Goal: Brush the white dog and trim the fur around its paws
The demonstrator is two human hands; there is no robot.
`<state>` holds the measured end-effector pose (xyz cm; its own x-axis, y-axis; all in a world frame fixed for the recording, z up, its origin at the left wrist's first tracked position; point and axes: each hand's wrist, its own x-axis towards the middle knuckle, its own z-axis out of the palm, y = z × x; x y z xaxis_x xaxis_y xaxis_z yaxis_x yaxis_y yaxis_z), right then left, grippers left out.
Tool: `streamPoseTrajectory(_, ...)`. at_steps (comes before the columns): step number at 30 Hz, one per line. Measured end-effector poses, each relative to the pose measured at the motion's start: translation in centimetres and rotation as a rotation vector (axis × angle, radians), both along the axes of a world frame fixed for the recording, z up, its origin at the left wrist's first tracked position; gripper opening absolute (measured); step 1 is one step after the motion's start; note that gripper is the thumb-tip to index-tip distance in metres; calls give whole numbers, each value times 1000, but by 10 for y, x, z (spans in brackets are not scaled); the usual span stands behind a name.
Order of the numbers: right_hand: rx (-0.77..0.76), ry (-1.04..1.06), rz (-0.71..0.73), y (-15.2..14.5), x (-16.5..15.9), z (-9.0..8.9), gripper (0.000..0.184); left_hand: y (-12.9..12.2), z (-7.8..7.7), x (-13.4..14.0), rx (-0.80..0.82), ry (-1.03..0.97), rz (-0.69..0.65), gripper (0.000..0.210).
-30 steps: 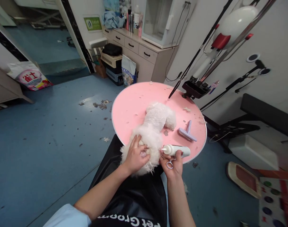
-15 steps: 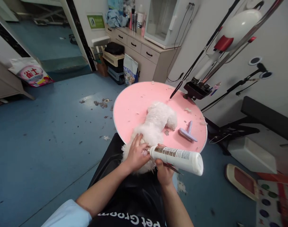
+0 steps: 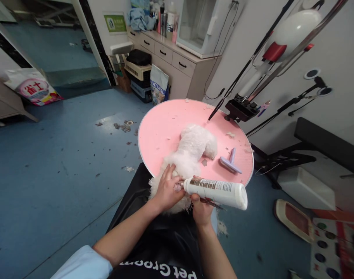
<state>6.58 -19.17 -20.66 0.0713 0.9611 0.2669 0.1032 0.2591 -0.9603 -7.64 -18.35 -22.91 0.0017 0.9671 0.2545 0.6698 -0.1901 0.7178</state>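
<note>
White dog (image 3: 191, 145) lies on pink round tabletop (image 3: 156, 128), its fluffy near end at rim, beside black apron (image 3: 162, 236). Left hand (image 3: 166, 192) rests on this fluffy end, fingers slightly apart; whether it pinches fur, cannot tell. Small pinkish patch (image 3: 177, 187) shows next to thumb. Right hand (image 3: 201, 209) holds white bottle (image 3: 216, 192), almost level, tip towards patch; contact is hidden. Thin metal tool (image 3: 214, 204) shows under bottle. Purple brush (image 3: 230, 164) lies right of dog.
</note>
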Motion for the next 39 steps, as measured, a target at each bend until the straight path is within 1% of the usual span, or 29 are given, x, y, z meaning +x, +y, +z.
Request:
streamPoseTrajectory(3, -23, 77, -23, 0, -2, 1, 56, 0, 0, 1, 4, 0, 5, 38)
streamPoseTrajectory(6, -29, 98, -34, -1, -5, 1, 52, 0, 0, 1, 1, -4, 0, 40)
streamPoseTrajectory(7, -37, 106, -52, -1, -5, 0, 50, 0, 0, 0, -4, -5, -1, 40)
streamPoseTrajectory(9, -74, 140, -148, 5, -2, -2, 45, -1, 1, -1, -19, -10, -8, 40)
streamPoseTrajectory(10, -113, 168, -219, 9, 3, -3, 42, -1, 1, -2, -24, -16, -15, 41)
streamPoseTrajectory(12, -257, 230, -335, 20, 17, -5, 39, -2, 2, -3, -22, -37, -35, 40)
streamPoseTrajectory(14, -461, 280, -350, 31, 37, -4, 41, -3, 2, -4, -12, -67, -44, 34)
streamPoseTrajectory(16, -623, 277, -301, 34, 58, -3, 48, -3, 3, -4, -11, -83, -29, 29)
streamPoseTrajectory(17, -659, 247, -285, 33, 67, -2, 52, -3, 3, -3, -11, -84, -15, 27)
streamPoseTrajectory(19, -668, 162, -263, 22, 79, 1, 59, -4, 4, -1, -1, -77, 9, 26)
streamPoseTrajectory(20, -664, 130, -228, 14, 82, 4, 60, -4, 4, 0, 10, -73, 17, 26)
streamPoseTrajectory(21, -663, 115, -161, 5, 83, 7, 60, -4, 4, 1, 22, -68, 25, 26)
streamPoseTrajectory(22, -667, 120, -62, -5, 81, 11, 60, -4, 4, 1, 34, -64, 32, 27)
streamPoseTrajectory(24, -686, 133, 190, -24, 74, 22, 59, -5, 4, 2, 53, -51, 43, 27)
streamPoseTrajectory(25, -700, 102, 312, -32, 69, 29, 59, -5, 4, 3, 63, -43, 45, 28)
streamPoseTrajectory(26, -712, 36, 416, -38, 64, 36, 58, -5, 4, 3, 73, -35, 48, 27)
streamPoseTrajectory(28, -719, -177, 556, -45, 55, 51, 51, -6, 2, 3, 94, -16, 48, 26)
streamPoseTrajectory(30, -693, -392, 613, -45, 49, 63, 45, -6, 1, 4, 113, 2, 40, 26)
streamPoseTrajectory(32, -657, -522, 627, -42, 45, 71, 42, -6, 0, 4, 131, 16, 29, 27)
streamPoseTrajectory(36, -637, -610, 626, -35, 41, 78, 43, -6, 1, 5, 150, 33, 22, 29)
streamPoseTrajectory(39, -620, -606, 642, -32, 37, 81, 31, -7, 5, 5, 158, 59, 14, 28)
